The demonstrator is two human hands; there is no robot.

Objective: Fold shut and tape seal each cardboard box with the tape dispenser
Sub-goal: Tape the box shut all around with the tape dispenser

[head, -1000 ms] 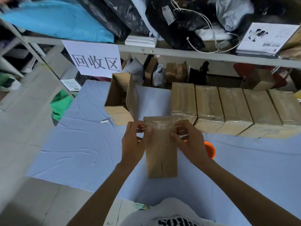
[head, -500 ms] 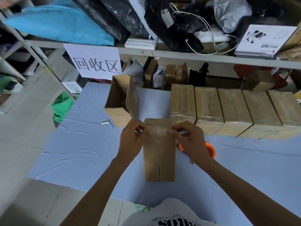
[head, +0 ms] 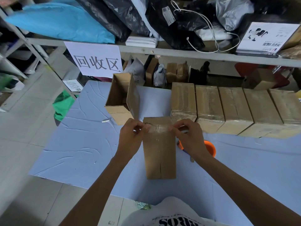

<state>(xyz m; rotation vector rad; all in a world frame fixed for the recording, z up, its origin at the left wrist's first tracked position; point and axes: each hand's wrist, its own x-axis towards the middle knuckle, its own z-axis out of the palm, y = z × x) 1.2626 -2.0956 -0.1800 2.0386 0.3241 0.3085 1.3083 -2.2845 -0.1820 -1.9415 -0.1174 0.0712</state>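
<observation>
Box [head: 159, 154]: closed, flat on the blue sheet [head: 78, 144] at centre, long side running away from the person; a seam shows along the near half of its top
Green bag [head: 62, 103]: on the floor just off the sheet's left edge
Sign [head: 96, 60]: white paper with three characters, hung from the shelf [head: 187, 52] above the sheet's far left corner
Open box [head: 121, 101]: behind and left of the Box, one long flap upright on its right side
Left hand [head: 130, 137]: at the Box's far left corner, thumb and forefinger pinched on the left end of the tape [head: 158, 128]
tape: clear strip lying crosswise over the far end of the Box top
Right hand [head: 190, 137]: at the far right corner, thumb and forefinger clamped on the tape's right end
Dispenser [head: 211, 148]: orange, on the sheet just right of the Box, mostly hidden behind the right wrist
Sealed boxes [head: 236, 108]: five side by side along the far right of the sheet, tops glossy
</observation>
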